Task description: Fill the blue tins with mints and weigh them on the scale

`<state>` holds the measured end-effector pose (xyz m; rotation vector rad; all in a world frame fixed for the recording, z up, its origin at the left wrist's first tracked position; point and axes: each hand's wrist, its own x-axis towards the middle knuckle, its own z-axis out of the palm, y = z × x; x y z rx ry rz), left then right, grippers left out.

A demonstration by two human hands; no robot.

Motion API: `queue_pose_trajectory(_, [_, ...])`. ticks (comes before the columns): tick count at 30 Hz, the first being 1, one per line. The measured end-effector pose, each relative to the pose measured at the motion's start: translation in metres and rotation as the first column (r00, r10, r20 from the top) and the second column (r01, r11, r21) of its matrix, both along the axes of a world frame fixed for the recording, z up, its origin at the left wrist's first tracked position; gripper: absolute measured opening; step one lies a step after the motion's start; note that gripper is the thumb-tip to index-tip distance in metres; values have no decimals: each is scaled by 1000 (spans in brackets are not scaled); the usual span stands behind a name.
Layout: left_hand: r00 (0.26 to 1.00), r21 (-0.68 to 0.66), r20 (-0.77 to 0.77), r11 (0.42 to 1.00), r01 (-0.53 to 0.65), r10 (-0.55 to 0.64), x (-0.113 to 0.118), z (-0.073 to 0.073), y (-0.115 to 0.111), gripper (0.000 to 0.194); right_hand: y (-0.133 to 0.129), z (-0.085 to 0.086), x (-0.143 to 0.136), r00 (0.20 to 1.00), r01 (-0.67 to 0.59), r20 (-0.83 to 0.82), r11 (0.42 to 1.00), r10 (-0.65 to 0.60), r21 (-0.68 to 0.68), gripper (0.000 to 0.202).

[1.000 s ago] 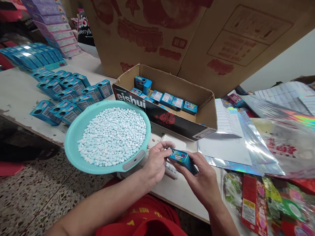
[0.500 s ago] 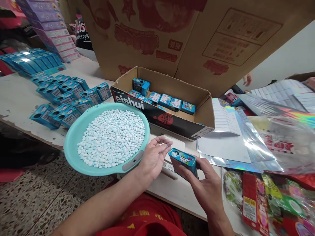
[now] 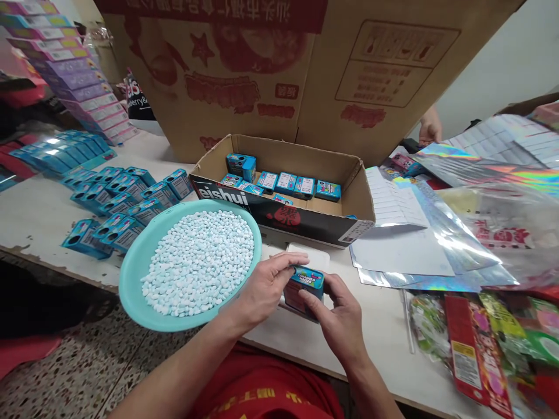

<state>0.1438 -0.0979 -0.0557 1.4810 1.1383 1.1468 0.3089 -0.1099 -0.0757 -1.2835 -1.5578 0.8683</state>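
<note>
My right hand [image 3: 338, 311] is wrapped around a small blue candy box [image 3: 305, 291] marked "CARAMELO MACIZO", holding it upright above the table. My left hand [image 3: 273, 282] is curved at the box's top left corner, fingers pressed together over the round opening; what lies inside those fingers is hidden. To the left, a turquoise basin [image 3: 131, 291] carries a broad heap of small white and pale blue candies [image 3: 201, 262]. A white flat device [image 3: 312, 256], partly hidden, lies behind the held box.
An open carton [image 3: 356, 227] holds several blue boxes. More blue boxes [image 3: 126, 192] stand left of the basin. A big brown carton [image 3: 262, 70] rises behind. Silvery sheets [image 3: 393, 273] and packaged sweets [image 3: 471, 349] lie to the right. Another person's hand [image 3: 430, 125] shows beyond.
My left hand has turned from palm up, with white pieces in it, to tipped against the box's opening. The box and my right hand have moved left towards it. The view has shifted slightly.
</note>
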Motion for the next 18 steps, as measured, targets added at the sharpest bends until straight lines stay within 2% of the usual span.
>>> queue_pose_trajectory(4, [998,-6,31,999,-48,48,-1,3,2,25,2,-1,-4,1000,-1,-27,1000,1,-9,23])
queue_pose_trajectory(8, [976,65,52,975,-213,209,-22,8,8,21,3,-1,-3,997,-10,-71,1000,10,-3,25])
queue_pose_trajectory(10, [944,147,-58,938,-315,326,-43,9,11,20,2,-2,4,992,-8,-127,1000,7,-7,25])
queue_pose_trajectory(13, [830,263,-295,875,-406,473,-71,13,5,21,1,-6,14,971,41,-236,999,-48,-34,24])
queue_pose_trajectory(15, [815,250,-364,890,-381,451,-76,19,-7,28,1,-7,12,966,73,-247,997,-80,-36,26])
queue_pose_trajectory(16, [850,196,-366,925,-327,378,-72,23,-14,33,1,-5,7,969,71,-234,997,-75,-25,26])
queue_pose_trajectory(18, [942,25,-301,988,-149,150,-59,30,-29,44,-2,1,-7,981,8,-192,1000,-8,0,27])
